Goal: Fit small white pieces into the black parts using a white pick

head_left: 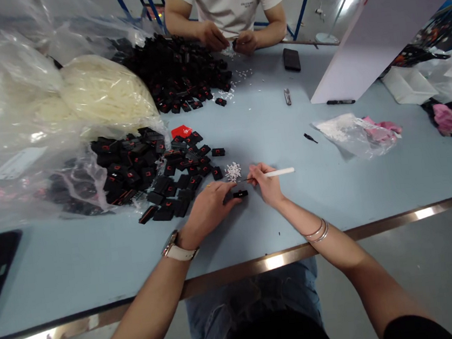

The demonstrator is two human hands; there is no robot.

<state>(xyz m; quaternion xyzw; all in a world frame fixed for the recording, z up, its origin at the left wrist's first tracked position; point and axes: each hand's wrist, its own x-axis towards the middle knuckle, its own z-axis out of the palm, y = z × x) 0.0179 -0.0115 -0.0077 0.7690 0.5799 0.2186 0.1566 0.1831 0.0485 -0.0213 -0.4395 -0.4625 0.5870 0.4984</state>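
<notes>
My left hand [212, 202] is closed, with a small black plastic piece [241, 194] between thumb and fingers, just above the table. In my right hand [266, 182] is a slim white-handled tool [281, 172], gripped like a pen. Its thin dark tip points left, toward my left fingertips and just above the black piece. Whether the tip touches anything is too small to tell. Right beyond my fingers lies a little heap of tiny white pieces [233, 171]. Many black plastic pieces with red marks [184, 182] lie loose to the left of it.
Large clear bags [106, 90] fill the left side. A co-worker's hands [244, 42] work across the table beside a big black heap [181, 65]. A white panel [361, 34], a marker [341, 102] and a plastic bag [352, 133] are at right. A metal edge [275, 262] runs in front.
</notes>
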